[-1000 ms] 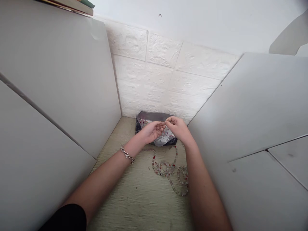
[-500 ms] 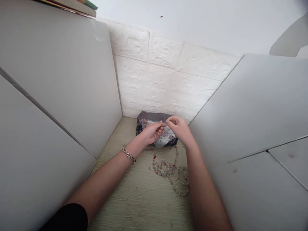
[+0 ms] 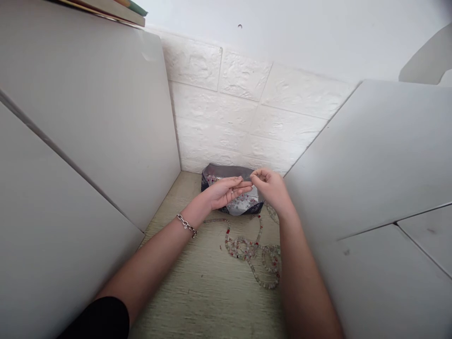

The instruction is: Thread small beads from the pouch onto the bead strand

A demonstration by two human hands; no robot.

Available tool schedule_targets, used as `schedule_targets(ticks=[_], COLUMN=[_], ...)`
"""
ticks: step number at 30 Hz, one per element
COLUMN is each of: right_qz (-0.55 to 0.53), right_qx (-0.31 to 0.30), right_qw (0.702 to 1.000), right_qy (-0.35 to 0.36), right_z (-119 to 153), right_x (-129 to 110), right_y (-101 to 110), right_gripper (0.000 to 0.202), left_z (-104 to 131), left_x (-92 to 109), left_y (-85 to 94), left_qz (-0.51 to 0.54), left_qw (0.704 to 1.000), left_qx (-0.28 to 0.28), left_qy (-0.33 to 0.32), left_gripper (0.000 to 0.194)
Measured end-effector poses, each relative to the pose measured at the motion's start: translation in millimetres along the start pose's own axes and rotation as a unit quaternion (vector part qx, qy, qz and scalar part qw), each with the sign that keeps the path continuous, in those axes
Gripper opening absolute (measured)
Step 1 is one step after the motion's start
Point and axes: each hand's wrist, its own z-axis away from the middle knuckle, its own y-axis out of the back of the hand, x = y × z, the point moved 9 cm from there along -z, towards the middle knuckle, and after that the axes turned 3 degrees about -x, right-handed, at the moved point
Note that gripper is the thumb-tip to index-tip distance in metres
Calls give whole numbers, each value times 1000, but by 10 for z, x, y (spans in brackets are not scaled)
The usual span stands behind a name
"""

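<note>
My left hand (image 3: 228,192) is over an open pouch (image 3: 254,208), palm turned up and fingers stretched out together. Whether any small bead lies on the palm, I cannot tell. Just right of those fingertips, my right hand (image 3: 270,186) is closed in a pinch; whatever sits between thumb and forefinger is too small to name. Loose coloured beads (image 3: 236,202) lie inside the silvery lining of the dark patterned pouch. Below the hands, a long string of beads (image 3: 243,249), pale with some red, lies in loops, partly hidden by my right forearm.
The greenish wood-grain surface (image 3: 190,287) runs back to a white brick-patterned wall (image 3: 212,108). A grey-white panel (image 3: 116,103) stands close on the left and another panel (image 3: 381,150) on the right. Books (image 3: 116,12) rest atop the left one.
My left hand's fingers have uncurled and now stretch flat. My right hand has drawn slightly right, still pinched. The view has shifted a little.
</note>
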Motion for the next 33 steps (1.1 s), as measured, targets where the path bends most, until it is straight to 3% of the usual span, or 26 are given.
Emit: schedule_targets(ticks=[8,23,33], right_qz=[49,68,29], right_qx=[6,6,-32], right_qw=[998,997,998], right_qy=[28,40,35], right_z=[67,81,102], right_x=[-228,-259,-276], right_y=[65,47,-9], right_gripper=[18,17,17], left_z=[7,6,40], left_x=[5,-37,-71], left_y=[-69,-13,-28], left_qz=[34,43,23], left_qw=[999,998,996], left_qx=[-42,-13,-48], left_qy=[9,36,69], left_gripper=[11,17,27])
